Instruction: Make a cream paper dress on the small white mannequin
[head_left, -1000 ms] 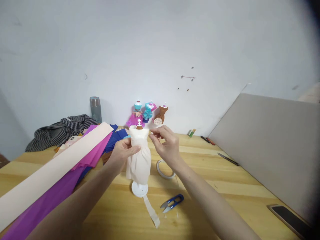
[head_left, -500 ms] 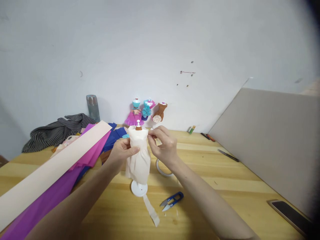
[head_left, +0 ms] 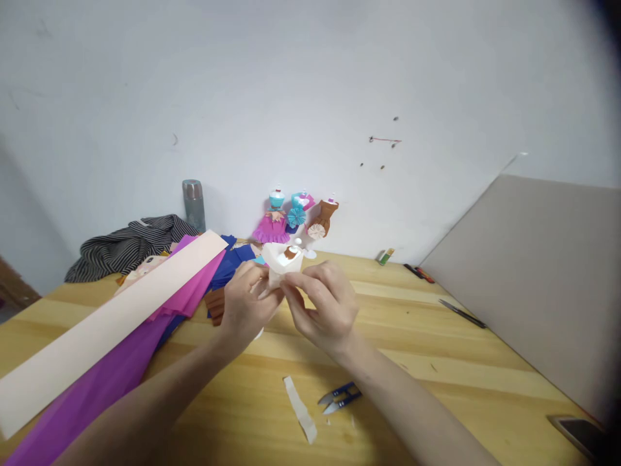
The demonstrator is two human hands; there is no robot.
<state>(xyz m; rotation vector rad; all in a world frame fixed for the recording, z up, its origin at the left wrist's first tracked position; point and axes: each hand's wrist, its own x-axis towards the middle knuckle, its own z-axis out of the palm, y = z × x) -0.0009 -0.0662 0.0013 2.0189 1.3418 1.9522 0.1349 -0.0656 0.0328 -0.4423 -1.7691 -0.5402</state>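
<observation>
**Both hands on cream dress, top edge pinched**

Cream dress (head_left: 277, 264) is on a small stand-up form, mid-tabletop (head_left: 412, 323), between left hand (head_left: 250, 301) and right hand (head_left: 323, 307). Form is tipped, so the neck knob (head_left: 297, 242) sits toward the right and the view goes down into the neckline. Looks like the tilt is there to present the upper edge. Skirt is hidden behind the hands; can't tell whether the base touches the tabletop.

Left fingers: curled in, closed on the bodice's left side. Probably the steadying grip. Right fingers: thumb and index nearly together at the near upper edge, apparently pinching the material, other fingers folded. Thin stuff, likely why it's fingertips only. Contact is partly covered, can't see exactly how much is caught.

Loose cream strip (head_left: 299, 408) and blue snips (head_left: 338, 397) lie toward the near edge, close to the right forearm, presumably for easy reach.

Long cream band (head_left: 116, 317) lies over pink sheets (head_left: 189, 298) and purple sheet (head_left: 104, 382) along the left side, probably to leave the middle for handling. Striped cloth (head_left: 130, 243) and flask (head_left: 194, 206) at far left corner. Dressed forms (head_left: 272, 223) stand by the far edge, likely parked out of the way.
</observation>
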